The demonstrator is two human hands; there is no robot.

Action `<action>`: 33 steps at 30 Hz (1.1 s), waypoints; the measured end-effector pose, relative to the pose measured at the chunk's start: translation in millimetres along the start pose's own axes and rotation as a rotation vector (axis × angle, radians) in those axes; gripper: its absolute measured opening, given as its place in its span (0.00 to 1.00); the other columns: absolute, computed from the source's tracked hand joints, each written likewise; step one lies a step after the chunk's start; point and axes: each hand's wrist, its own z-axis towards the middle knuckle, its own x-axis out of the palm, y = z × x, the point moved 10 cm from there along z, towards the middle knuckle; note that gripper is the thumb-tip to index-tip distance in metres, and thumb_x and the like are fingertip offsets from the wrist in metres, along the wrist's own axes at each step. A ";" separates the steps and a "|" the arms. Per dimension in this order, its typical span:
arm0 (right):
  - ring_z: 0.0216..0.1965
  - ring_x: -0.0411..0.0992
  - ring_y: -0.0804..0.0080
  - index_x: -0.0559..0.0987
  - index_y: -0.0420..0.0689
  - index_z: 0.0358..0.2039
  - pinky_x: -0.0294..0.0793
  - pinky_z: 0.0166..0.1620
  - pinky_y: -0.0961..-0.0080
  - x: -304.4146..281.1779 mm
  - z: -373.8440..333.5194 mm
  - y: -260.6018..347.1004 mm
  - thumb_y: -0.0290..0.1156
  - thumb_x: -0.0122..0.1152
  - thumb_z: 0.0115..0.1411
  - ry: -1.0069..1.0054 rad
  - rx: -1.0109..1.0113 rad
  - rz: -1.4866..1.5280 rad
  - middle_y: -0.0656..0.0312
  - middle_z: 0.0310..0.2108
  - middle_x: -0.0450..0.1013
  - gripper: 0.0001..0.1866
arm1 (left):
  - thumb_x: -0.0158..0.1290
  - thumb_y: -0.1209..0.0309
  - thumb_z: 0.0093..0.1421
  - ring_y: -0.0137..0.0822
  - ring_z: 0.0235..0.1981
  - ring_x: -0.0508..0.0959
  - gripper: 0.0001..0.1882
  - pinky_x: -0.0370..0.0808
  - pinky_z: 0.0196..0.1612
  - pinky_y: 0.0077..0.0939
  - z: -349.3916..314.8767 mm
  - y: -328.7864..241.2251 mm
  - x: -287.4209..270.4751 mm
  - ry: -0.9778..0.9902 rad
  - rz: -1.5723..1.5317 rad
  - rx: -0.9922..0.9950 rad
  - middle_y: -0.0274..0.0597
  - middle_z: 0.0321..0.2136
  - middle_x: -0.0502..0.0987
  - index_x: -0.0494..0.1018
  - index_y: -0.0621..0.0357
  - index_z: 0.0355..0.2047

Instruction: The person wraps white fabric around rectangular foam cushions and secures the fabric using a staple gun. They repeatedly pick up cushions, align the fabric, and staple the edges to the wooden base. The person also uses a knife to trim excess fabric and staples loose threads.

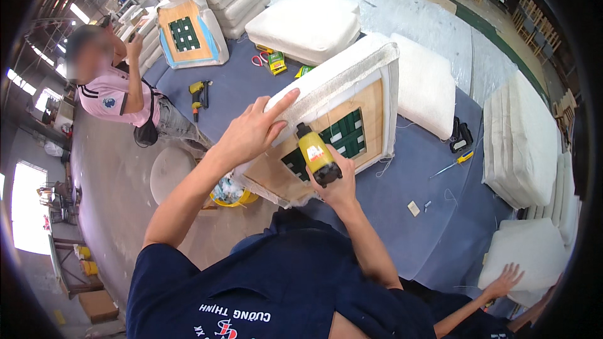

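A square seat cushion (352, 70) is tilted up on its edge in front of me. Its underside shows white fabric round a plywood frame (375, 102), with woven green webbing (349, 133) in the opening. My left hand (251, 130) grips the cushion's upper left rim, index finger stretched over the edge and thumb on the inner side. In my right hand (338, 183) is a yellow and black staple gun (316, 152), its nose at the left part of the frame near the fabric edge. The gun partly covers the webbing.
Around the blue-covered table (433, 207) lie white cushions (304, 25), a stack of them (518, 141), a screwdriver (453, 163), scissors (259, 59) and another staple gun (199, 97). A person in pink (119, 97) stands at left; another person's hand (502, 282) touches a cushion at lower right.
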 end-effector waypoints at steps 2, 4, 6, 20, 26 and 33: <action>0.37 0.81 0.38 0.81 0.40 0.45 0.80 0.36 0.59 -5.4 -1.8 12.6 0.24 0.76 0.49 -0.023 0.002 0.004 0.44 0.31 0.81 0.22 | 0.56 0.65 0.74 0.62 0.54 0.80 0.41 0.79 0.57 0.52 -0.2 0.0 0.3 0.026 -0.015 0.001 0.57 0.56 0.73 0.50 0.30 0.82; 0.37 0.81 0.38 0.81 0.40 0.46 0.80 0.36 0.59 -7.8 -2.8 18.5 0.24 0.76 0.49 -0.008 -0.004 0.073 0.44 0.31 0.81 0.22 | 0.58 0.68 0.72 0.62 0.54 0.80 0.44 0.79 0.57 0.52 1.3 -1.5 -1.4 0.043 -0.019 0.000 0.58 0.57 0.72 0.50 0.29 0.82; 0.37 0.82 0.39 0.81 0.40 0.44 0.81 0.36 0.59 -4.4 -0.9 30.4 0.25 0.76 0.50 0.003 -0.009 0.093 0.44 0.31 0.81 0.20 | 0.60 0.70 0.70 0.62 0.55 0.79 0.46 0.79 0.58 0.51 3.3 -3.8 0.0 0.067 -0.021 0.001 0.58 0.58 0.72 0.50 0.29 0.82; 0.39 0.82 0.38 0.82 0.42 0.48 0.81 0.40 0.53 5.6 -15.9 -2.0 0.28 0.78 0.48 0.188 0.103 -0.075 0.41 0.35 0.82 0.24 | 0.68 0.64 0.63 0.61 0.64 0.73 0.55 0.70 0.69 0.46 -22.8 9.1 -8.8 0.001 -0.154 0.140 0.60 0.65 0.68 0.47 0.44 0.83; 0.46 0.83 0.36 0.77 0.47 0.62 0.82 0.49 0.49 -89.4 -155.7 -183.5 0.45 0.77 0.59 0.010 0.643 -0.439 0.44 0.42 0.85 0.34 | 0.67 0.56 0.65 0.48 0.74 0.66 0.51 0.63 0.74 0.39 -78.1 74.8 15.4 0.054 -1.100 -0.003 0.55 0.75 0.63 0.53 0.54 0.81; 0.79 0.57 0.44 0.44 0.40 0.82 0.63 0.74 0.55 -57.2 -167.8 -156.6 0.41 0.65 0.73 0.122 0.521 0.049 0.37 0.78 0.56 0.50 | 0.70 0.62 0.62 0.46 0.80 0.55 0.57 0.53 0.78 0.46 -57.5 4.1 24.0 0.262 -1.112 0.182 0.48 0.80 0.55 0.47 0.53 0.83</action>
